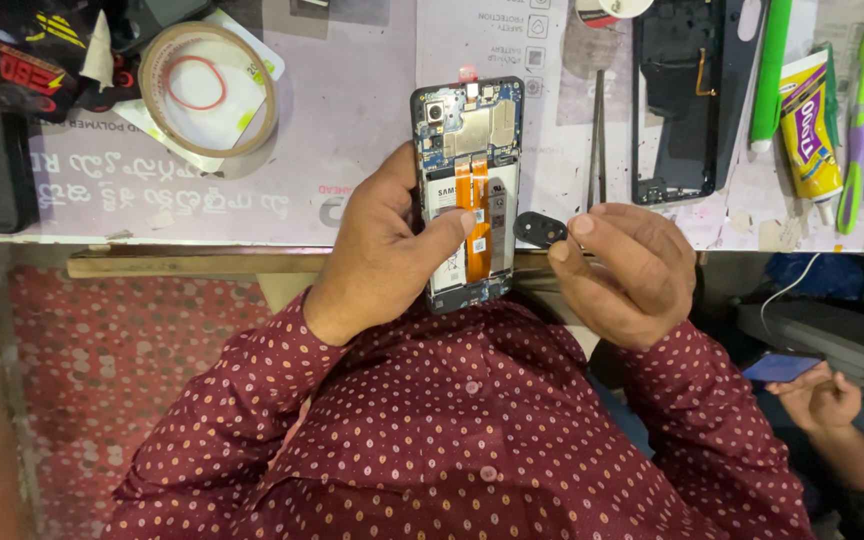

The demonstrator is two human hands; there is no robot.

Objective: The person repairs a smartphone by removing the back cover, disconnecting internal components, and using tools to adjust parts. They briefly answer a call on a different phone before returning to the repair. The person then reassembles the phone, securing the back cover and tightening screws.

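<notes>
Opened phone [468, 190], one: back cover off, circuit board, battery and two orange ribbon cables showing. It is held upright over the near edge of the table [352, 130] by the left hand [382, 250], whose fingers are closed around its left edge, with the thumb [447, 228] lying across the battery.

Small black oval part [539, 230], one: pinched between the thumb and forefinger of the right hand [627, 270], just beside the right edge of the phone and not touching it. By its shape it looks like a camera cover, though that is a judgement.

State of the work, judged from how things lie: the phone is already open and its inside is bare; the black part is off the phone and not seated on it; the back is not closed up.

On the table, counted:
- roll of clear tape [207, 88], one, upper left, with a red rubber band [192, 82] lying inside its ring.
- tweezers [598, 130], one pair, just right of the phone.
- second phone frame [687, 100], one, black and hollow, further right.
- green stick [772, 70], one, beside that frame.
- glue tube [810, 135], one, yellow and purple.
- toothbrush [857, 120], one, green and purple.
- blue-handled tools at the far right edge, number unclear.

Another person's hand [820, 398], one, lower right, holding a small blue phone [780, 367].
</notes>
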